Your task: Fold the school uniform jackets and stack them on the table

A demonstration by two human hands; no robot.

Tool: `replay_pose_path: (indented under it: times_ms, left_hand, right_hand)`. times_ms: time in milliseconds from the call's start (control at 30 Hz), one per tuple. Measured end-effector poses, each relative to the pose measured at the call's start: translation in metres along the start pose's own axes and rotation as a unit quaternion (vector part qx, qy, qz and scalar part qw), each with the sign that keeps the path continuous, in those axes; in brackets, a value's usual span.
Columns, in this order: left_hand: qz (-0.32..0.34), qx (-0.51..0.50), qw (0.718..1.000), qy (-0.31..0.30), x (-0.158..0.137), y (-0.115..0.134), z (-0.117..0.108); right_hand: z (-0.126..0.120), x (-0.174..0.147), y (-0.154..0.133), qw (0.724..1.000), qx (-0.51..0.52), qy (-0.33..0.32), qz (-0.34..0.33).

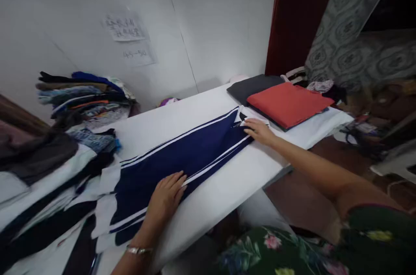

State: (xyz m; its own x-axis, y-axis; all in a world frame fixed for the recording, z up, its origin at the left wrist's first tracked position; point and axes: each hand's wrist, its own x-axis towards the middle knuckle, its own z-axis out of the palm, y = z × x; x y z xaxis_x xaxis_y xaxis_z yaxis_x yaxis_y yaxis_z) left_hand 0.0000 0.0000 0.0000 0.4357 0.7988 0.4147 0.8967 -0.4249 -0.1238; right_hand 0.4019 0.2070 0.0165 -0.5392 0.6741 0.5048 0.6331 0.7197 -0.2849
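Observation:
A navy blue shirt (182, 149) lies lengthwise on the white-covered table, its sides folded in. White stripes run along both long edges. Its white collar (241, 115) points to the right, and a white hem band shows at the left end. My left hand (167, 194) rests flat on the near edge of the shirt, fingers stretched out. At the collar end, my right hand (261, 131) lies with extended fingers over the near side of the collar, partly covering it. Neither hand visibly grips the cloth.
Folded red cloth (289, 101) and dark grey cloth (255, 86) lie beyond the right hand. A garment stack (87, 97) stands at back left, with loose black and white clothes (48, 214) in front. Paper notes (125, 27) hang on the wall. The table's near edge (227, 218) runs diagonally.

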Motion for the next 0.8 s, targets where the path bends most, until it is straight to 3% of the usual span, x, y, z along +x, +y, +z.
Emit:
replay_pose_path:
  times_ms: [200, 333, 400, 533, 633, 700, 800]
  left_hand:
    - [-0.024, -0.028, 0.999, -0.014, 0.001, 0.001, -0.003]
    - [-0.034, -0.026, 0.999, 0.016, -0.001, 0.006, -0.008]
    - [-0.045, -0.032, 0.998, 0.029, -0.002, 0.008, -0.010]
    - [-0.105, -0.060, 0.992, 0.040, 0.004, 0.008, -0.015]
    - [-0.170, -0.070, 0.982, 0.047, 0.015, 0.000, -0.017]
    - [-0.206, -0.043, 0.977, 0.026, 0.020, -0.007, -0.014]
    - [-0.244, 0.017, 0.968, -0.045, 0.020, -0.014, -0.004]
  right_hand:
    - [0.017, 0.014, -0.058, 0.995, -0.014, -0.084, -0.052]
    - [0.032, 0.015, -0.066, 0.976, -0.015, -0.219, 0.004]
    - [0.036, 0.012, -0.064, 0.966, -0.006, -0.255, 0.030]
    - [0.035, 0.018, -0.069, 0.973, 0.005, -0.226, 0.047]
    - [0.035, 0.038, -0.081, 0.985, -0.007, -0.173, 0.017]
    - [0.040, 0.054, -0.085, 0.988, -0.012, -0.154, -0.010]
    - [0.056, 0.068, -0.081, 0.980, -0.024, -0.199, 0.002]
